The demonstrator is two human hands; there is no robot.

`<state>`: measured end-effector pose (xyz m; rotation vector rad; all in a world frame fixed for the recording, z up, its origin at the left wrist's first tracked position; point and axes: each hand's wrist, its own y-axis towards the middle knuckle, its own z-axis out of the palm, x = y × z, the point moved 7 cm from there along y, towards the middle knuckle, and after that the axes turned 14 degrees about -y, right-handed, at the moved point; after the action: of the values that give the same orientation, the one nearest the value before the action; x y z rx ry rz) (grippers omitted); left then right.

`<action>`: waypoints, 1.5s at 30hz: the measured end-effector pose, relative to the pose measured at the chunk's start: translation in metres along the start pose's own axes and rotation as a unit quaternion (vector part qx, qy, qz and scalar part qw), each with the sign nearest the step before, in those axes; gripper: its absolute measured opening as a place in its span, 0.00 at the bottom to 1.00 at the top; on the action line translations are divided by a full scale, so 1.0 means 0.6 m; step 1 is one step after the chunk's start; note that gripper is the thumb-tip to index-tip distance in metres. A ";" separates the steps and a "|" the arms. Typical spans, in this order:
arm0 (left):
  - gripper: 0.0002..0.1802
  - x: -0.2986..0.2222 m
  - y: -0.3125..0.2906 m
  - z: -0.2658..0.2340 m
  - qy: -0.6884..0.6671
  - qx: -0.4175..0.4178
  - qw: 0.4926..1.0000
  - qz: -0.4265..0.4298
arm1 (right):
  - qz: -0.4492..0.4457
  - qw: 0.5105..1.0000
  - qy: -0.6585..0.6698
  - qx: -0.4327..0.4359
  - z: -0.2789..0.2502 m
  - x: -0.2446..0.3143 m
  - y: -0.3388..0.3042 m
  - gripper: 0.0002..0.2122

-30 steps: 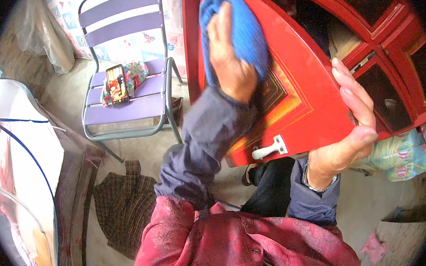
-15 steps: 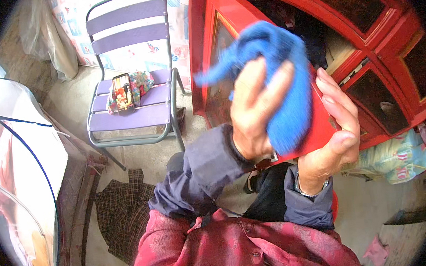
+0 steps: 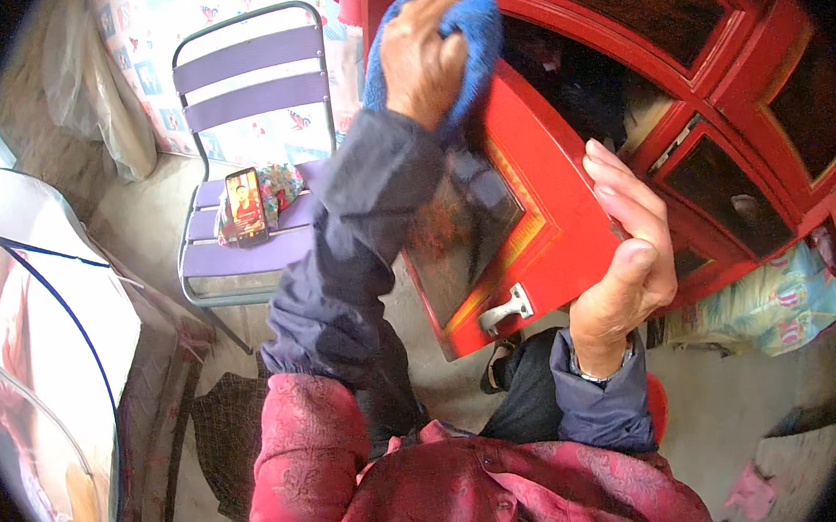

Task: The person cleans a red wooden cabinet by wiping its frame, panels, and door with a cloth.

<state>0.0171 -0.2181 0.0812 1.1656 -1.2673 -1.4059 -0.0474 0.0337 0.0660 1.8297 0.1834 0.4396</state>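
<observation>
My left hand [image 3: 425, 59] is closed on a blue cloth [image 3: 482, 32], pressing it to the far part of a red cabinet door [image 3: 563, 212]. The door stands swung out towards me, its dark glass panel edged in yellow and a pale metal handle [image 3: 506, 309] near its lower corner. At the door's free edge, my right hand [image 3: 628, 244] steadies it. The right fingers are fairly straight along the edge, with the thumb on the nearer side; their contact behind the door is hidden.
The red cabinet [image 3: 719, 90] fills the upper right, its interior dark behind the door. A purple-slatted metal chair [image 3: 251, 73] stands at the left, bearing a phone [image 3: 246, 208] on a flowered cloth. Dark checked fabric [image 3: 226, 443] lies on the floor. A patterned bag [image 3: 785, 306] sits below the cabinet.
My left hand has carried the blue cloth from the door's near part up and left to its far part, uncovering the handle and panel. My right hand has shifted slightly left with the door.
</observation>
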 end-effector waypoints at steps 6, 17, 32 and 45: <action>0.24 0.095 0.014 -0.011 0.078 0.068 0.980 -0.168 | 0.003 0.997 0.065 -0.029 0.000 0.009 -0.004 0.21; 0.19 -0.005 0.020 -0.014 -0.049 0.084 0.988 -0.117 | -0.016 0.998 0.050 -0.046 0.010 0.025 -0.002 0.22; 0.15 -0.178 -0.018 -0.009 -0.101 -0.044 0.991 -0.072 | 0.049 0.997 -0.006 -0.054 0.012 0.014 -0.012 0.26; 0.11 -0.136 -0.020 0.022 -0.101 -0.075 0.992 -0.006 | 0.046 0.998 -0.016 -0.037 -0.006 -0.033 -0.003 0.28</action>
<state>0.0175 -0.1348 0.0760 0.9500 -1.2699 -1.6298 -0.0671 0.0309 0.0610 1.7761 0.0614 0.4750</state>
